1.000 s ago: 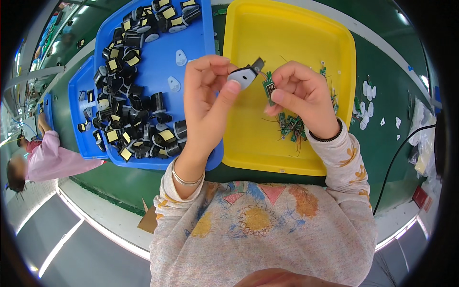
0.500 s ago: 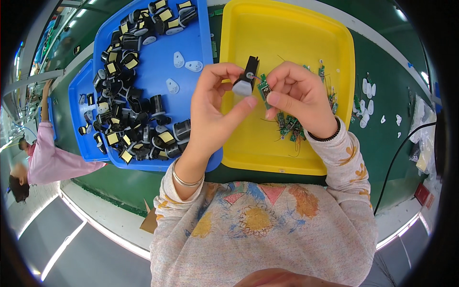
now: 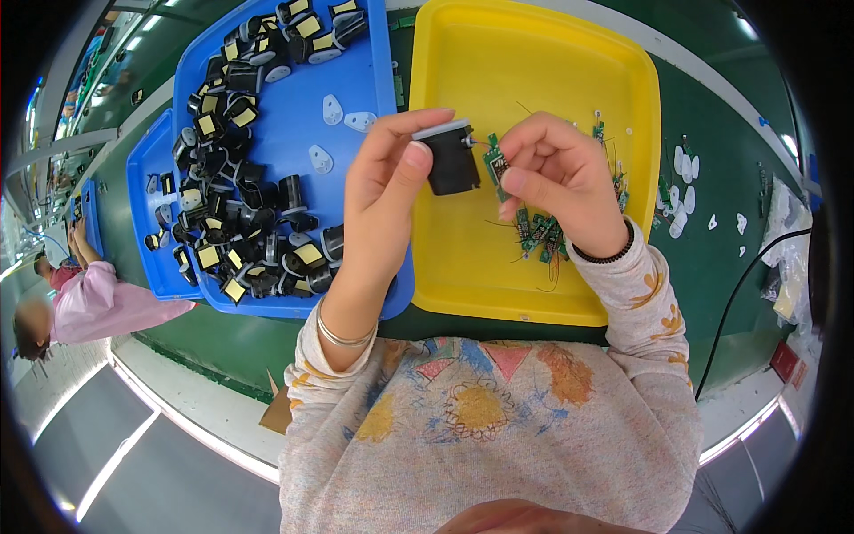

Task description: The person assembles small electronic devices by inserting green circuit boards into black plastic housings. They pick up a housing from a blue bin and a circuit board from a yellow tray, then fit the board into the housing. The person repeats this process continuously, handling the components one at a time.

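My left hand (image 3: 384,191) pinches a small black box-shaped housing (image 3: 451,160) with a pale top, held above the seam between the two trays. My right hand (image 3: 556,178) pinches a small green circuit board (image 3: 495,165) with thin wires, pressed against the housing's right side. Beneath my right wrist, several more green wired boards (image 3: 541,233) lie in the yellow tray (image 3: 534,62). The blue tray (image 3: 365,71) on the left carries a heap of black housings with yellow labels (image 3: 240,205) and a few white flat pieces (image 3: 334,111).
A second blue tray (image 3: 147,187) lies further left. White small pieces (image 3: 685,191) are scattered on the green table (image 3: 712,258) to the right, beside a black cable (image 3: 743,294). Another person in pink (image 3: 98,298) sits at the far left.
The black housing has turned in my left hand from tilted to upright, and my right hand has brought the green board against its side.
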The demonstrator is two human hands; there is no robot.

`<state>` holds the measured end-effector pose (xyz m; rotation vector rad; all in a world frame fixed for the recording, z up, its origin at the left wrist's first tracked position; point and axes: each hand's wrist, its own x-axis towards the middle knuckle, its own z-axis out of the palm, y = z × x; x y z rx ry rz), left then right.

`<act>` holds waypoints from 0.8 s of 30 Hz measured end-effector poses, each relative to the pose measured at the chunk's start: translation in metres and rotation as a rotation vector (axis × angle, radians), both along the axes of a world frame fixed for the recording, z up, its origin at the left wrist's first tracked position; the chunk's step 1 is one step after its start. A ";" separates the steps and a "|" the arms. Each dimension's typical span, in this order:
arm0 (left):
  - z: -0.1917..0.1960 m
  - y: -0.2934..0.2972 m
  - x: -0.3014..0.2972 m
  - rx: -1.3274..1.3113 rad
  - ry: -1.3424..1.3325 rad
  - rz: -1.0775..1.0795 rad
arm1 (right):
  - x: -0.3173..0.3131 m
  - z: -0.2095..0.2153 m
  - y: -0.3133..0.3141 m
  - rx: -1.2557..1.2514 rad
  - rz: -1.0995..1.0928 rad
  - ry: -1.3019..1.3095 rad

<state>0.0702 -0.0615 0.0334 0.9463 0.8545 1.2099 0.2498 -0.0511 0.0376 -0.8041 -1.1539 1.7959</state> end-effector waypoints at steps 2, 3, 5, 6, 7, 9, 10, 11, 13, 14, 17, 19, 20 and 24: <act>0.000 -0.001 0.002 -0.089 -0.055 -0.044 | -0.001 -0.002 0.000 -0.046 -0.048 0.042; 0.001 -0.002 0.002 -0.107 -0.040 -0.062 | -0.002 -0.002 0.000 -0.070 -0.071 0.062; 0.001 -0.003 0.003 -0.119 -0.045 -0.088 | -0.003 -0.002 -0.001 -0.094 -0.083 0.088; 0.001 -0.003 0.004 -0.112 -0.065 -0.094 | -0.003 -0.002 -0.001 -0.106 -0.088 0.101; 0.001 -0.003 0.004 -0.107 -0.084 -0.100 | -0.003 -0.002 -0.001 -0.109 -0.077 0.099; -0.002 -0.004 0.004 -0.074 -0.058 -0.093 | -0.002 -0.002 -0.001 -0.115 -0.055 0.096; -0.003 -0.004 0.004 -0.058 -0.046 -0.089 | -0.002 -0.003 -0.001 -0.113 -0.051 0.097; -0.003 -0.003 0.005 -0.043 -0.021 -0.091 | -0.002 -0.003 -0.001 -0.110 -0.047 0.097; -0.004 -0.003 0.006 -0.010 0.029 -0.096 | -0.002 -0.004 -0.001 -0.112 -0.043 0.098; -0.004 -0.003 0.006 -0.040 0.007 -0.106 | -0.002 -0.003 -0.001 -0.116 -0.044 0.098; -0.003 -0.002 0.003 -0.103 -0.054 -0.126 | -0.002 -0.002 -0.001 -0.123 -0.035 0.093; -0.006 -0.002 0.002 -0.107 -0.087 -0.130 | -0.002 -0.002 0.000 -0.126 -0.027 0.094; -0.006 -0.002 0.002 -0.110 -0.095 -0.134 | -0.003 -0.002 -0.001 -0.128 -0.024 0.098; -0.001 -0.003 0.006 -0.108 -0.086 -0.108 | -0.003 -0.002 -0.001 -0.132 -0.019 0.078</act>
